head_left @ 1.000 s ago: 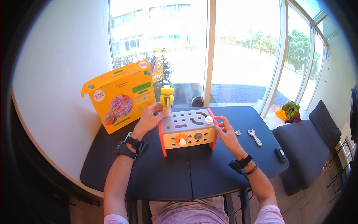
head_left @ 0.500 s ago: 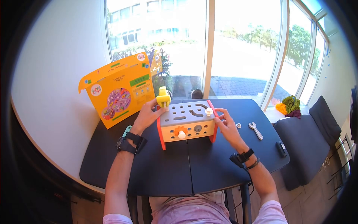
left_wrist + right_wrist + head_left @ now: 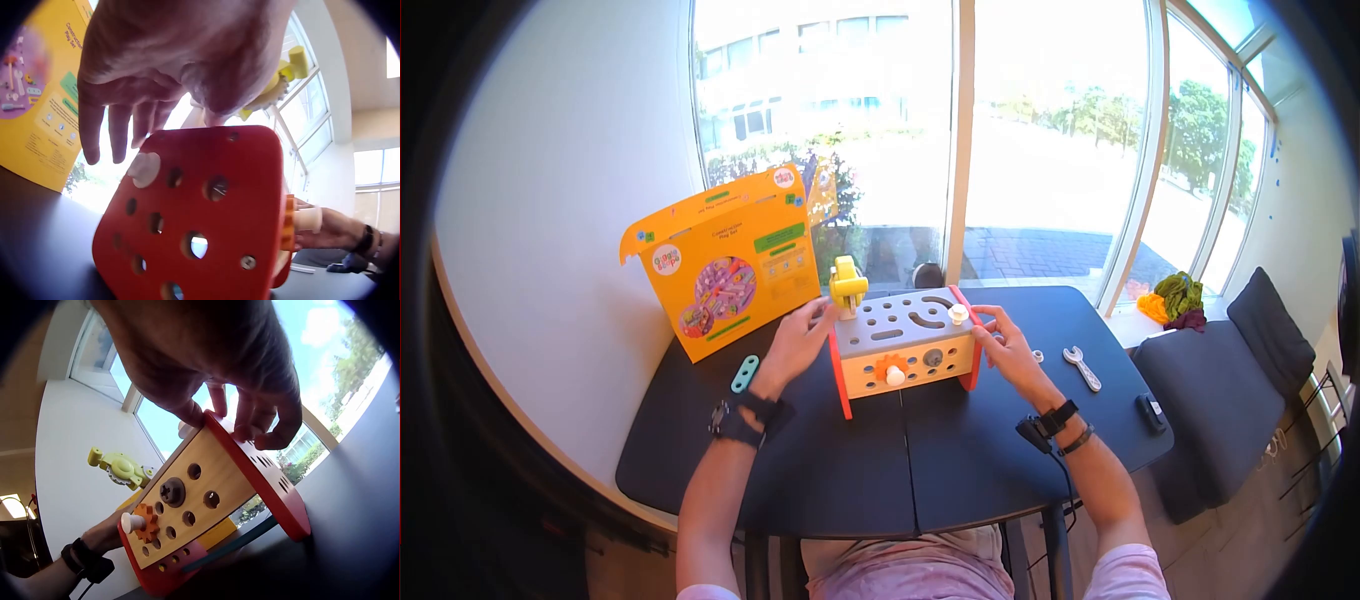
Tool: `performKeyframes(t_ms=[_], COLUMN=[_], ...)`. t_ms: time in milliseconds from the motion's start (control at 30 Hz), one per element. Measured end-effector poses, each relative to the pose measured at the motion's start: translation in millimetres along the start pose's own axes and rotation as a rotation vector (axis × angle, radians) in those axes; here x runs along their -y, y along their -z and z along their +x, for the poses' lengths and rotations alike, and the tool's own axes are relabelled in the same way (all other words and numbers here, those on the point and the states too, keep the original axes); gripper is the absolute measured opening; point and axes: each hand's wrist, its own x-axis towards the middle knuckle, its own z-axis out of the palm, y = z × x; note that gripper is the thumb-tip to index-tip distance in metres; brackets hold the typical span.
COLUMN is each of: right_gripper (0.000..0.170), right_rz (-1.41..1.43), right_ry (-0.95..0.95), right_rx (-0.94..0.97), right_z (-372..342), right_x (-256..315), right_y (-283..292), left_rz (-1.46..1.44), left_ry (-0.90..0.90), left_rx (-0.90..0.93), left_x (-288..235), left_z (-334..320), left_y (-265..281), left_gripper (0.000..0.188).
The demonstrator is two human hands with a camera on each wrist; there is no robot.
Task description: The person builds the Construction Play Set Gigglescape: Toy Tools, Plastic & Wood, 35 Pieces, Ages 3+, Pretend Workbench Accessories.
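The toy workbench (image 3: 908, 370) stands on the table, with a grey perforated top and red sides. A yellow toy tool (image 3: 848, 284) stands upright at its back left corner. My left hand (image 3: 800, 345) is beside that corner; in the left wrist view the hand (image 3: 181, 56) has its fingers extended past the red side panel (image 3: 206, 206), its thumb by the top edge. With my right hand (image 3: 1012, 350) I hold the right red side; in the right wrist view thumb and fingers straddle its edge (image 3: 250, 465). An orange gear (image 3: 147, 523) with a white peg sits on the front.
An orange box (image 3: 730, 260) stands at the back left. A teal strip (image 3: 745, 373) lies left of my left hand. To the right are a small white nut (image 3: 1037, 356), a toy wrench (image 3: 1083, 369) and a black device (image 3: 1151, 412). A dark seat (image 3: 1210, 400) adjoins the table.
The yellow tool has turned and tilted at the corner. My left fingers have moved back from it to the left, and the teal strip shows more fully. The right hand stays at the side.
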Motion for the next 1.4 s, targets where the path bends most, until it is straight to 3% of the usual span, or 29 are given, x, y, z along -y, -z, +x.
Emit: performKeyframes(t_ms=[100, 200, 233, 333, 367, 467, 1000, 1100, 1400], right_gripper=[0.043, 0.042, 0.043, 0.045, 0.046, 0.045, 0.045, 0.045, 0.046], right_rz=[0.003, -0.057, -0.069, -0.111, -0.142, -0.085, -0.03, -0.027, -0.018], right_ry=[-0.013, 0.02, 0.039, -0.028, -0.103, -0.153, -0.25, -0.236, -0.233], right_rx=[-0.001, 0.009, 0.013, -0.003, 0.015, 0.027, 0.039, 0.041, 0.025], right_z=[13, 34, 43, 61, 63, 75, 89, 91, 105], right_x=[-3, -13, -20, -20, -16, -16, -9, -12, -12], right_y=[4, 13, 16, 20, 22, 22, 19, 19, 13], left_rz=[0.031, -0.066, -0.115, -0.433, -0.393, -0.362, -0.161, -0.061, 0.036], left_ry=[0.136, 0.2, 0.247, 0.271, 0.277, 0.056, 0.024, -0.065, -0.043], left_rx=[-0.129, 0.037, 0.2, 0.299, 0.355, 0.396, 0.41, 0.393, 0.425], left_x=[7, 0, 5, -12, -21, -15, -19, -7, -31], left_z=[-31, -65, -69, -93, -95, -96, -92, -89, -89], left_y=[-11, -9, -7, -24, -25, -38, -50, -54, -53], left_gripper=[0.046, 0.044, 0.044, 0.052, 0.059, 0.061, 0.065, 0.064, 0.06])
